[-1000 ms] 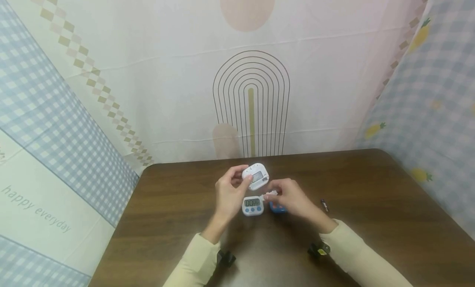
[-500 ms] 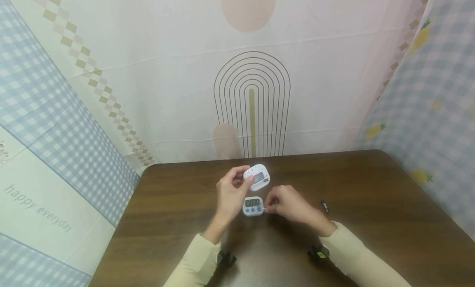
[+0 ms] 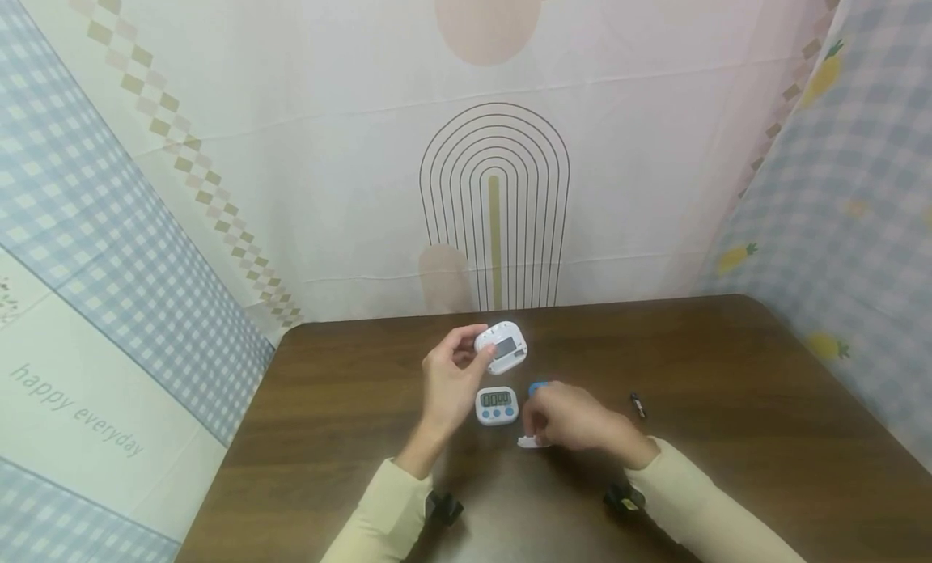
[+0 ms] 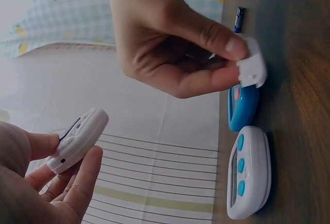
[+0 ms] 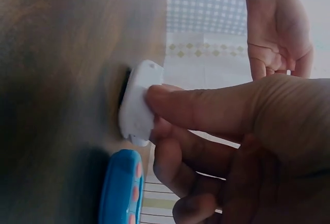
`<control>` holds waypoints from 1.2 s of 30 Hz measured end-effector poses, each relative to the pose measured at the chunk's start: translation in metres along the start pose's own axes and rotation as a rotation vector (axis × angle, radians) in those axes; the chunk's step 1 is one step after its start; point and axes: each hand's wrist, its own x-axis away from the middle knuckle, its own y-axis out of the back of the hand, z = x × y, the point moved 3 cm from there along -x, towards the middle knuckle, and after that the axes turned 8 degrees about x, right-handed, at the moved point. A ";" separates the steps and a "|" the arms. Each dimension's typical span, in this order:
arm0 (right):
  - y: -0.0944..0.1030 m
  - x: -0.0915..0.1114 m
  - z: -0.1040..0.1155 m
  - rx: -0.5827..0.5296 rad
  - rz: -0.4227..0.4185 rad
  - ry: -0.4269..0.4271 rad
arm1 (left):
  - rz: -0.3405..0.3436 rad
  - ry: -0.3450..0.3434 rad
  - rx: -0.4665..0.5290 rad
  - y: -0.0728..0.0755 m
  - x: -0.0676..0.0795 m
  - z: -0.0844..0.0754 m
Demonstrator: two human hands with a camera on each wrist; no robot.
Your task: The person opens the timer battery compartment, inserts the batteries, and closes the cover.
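Note:
My left hand (image 3: pixel 453 381) holds a white kitchen timer (image 3: pixel 514 335) up over the table between thumb and fingers, its back turned towards me with a battery slot uncovered. Between thumb and fingertips, my right hand (image 3: pixel 571 417) pinches a small white battery cover (image 5: pixel 136 103), low over the table. Another white timer (image 3: pixel 497 406) with blue buttons lies display up, just left of the right hand. Partly hidden behind that hand is a blue timer (image 5: pixel 121 188) with pink buttons.
A small dark battery (image 3: pixel 637 405) lies on the brown wooden table (image 3: pixel 349 401), right of the hands. A patterned cloth (image 3: pixel 364 183) hangs behind the table's far edge, with checked cloth (image 3: pixel 859 247) at the right side.
My right hand has moved down towards me with the battery cover, from beside the held timer to below the blue timer. The left hand stays nearly still.

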 end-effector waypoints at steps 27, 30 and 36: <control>-0.012 0.003 0.003 0.145 0.072 -0.063 | 0.004 0.000 0.002 -0.001 0.000 0.002; -0.012 0.003 0.003 0.150 0.075 -0.063 | 0.004 -0.003 0.000 -0.001 0.001 0.001; -0.006 0.004 -0.001 0.118 0.071 -0.078 | 0.006 0.005 -0.005 -0.002 0.001 0.000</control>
